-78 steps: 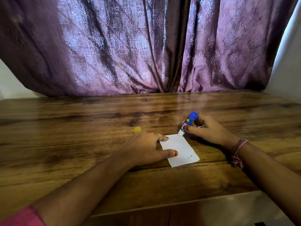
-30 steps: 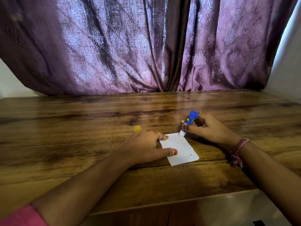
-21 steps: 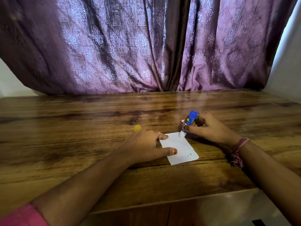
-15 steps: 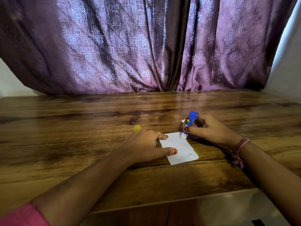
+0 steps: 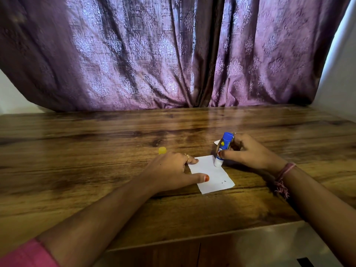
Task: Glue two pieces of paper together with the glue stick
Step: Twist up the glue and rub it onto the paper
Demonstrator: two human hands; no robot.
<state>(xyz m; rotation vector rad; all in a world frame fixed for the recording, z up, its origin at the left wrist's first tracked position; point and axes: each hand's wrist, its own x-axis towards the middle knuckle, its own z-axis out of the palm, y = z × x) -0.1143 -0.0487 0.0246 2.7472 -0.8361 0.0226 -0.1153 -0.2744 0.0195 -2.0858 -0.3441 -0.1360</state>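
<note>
While glue goes on: table [image 5: 96, 143] bearing paper [image 5: 212, 176], thin, light, likely to slide; pinned flat by left hand [image 5: 169, 170], fingers spread. Glue stick [image 5: 223, 147], rigid, gripped mid-barrel in curled right hand [image 5: 248, 153], tip on far corner.

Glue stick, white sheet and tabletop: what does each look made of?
Glue stick: looks like smooth plastic, blue with a printed label, with a white tip on the sheet.
White sheet: thin matte paper, lying flat with crisp edges.
Tabletop: wood grain with a glossy finish that reflects the light; whether solid wood or laminate cannot be told.
</note>
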